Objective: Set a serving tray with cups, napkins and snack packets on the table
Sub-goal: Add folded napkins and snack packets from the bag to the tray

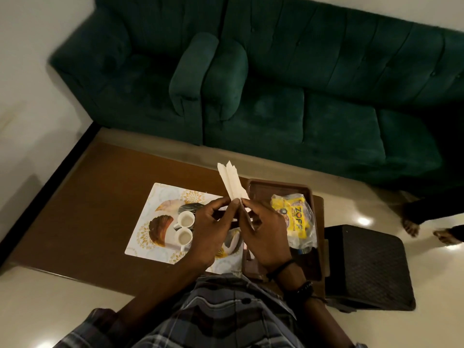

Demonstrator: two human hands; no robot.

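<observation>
Napkin (pixel 232 182), folded: we pinch it with left hand (pixel 211 227) and right hand (pixel 263 232) over the table (pixel 88 209); tray (pixel 276 184) at its right edge.

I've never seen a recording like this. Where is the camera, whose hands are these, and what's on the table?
No machine here: a person wears one camera on the head, looking down at their own hands. The left hand and right hand both pinch a folded white napkin above a brown table. On it lies a patterned placemat bearing two cups of pale drink; beside it, a brown tray holds yellow snack packets. Behind stands a green sofa.
</observation>
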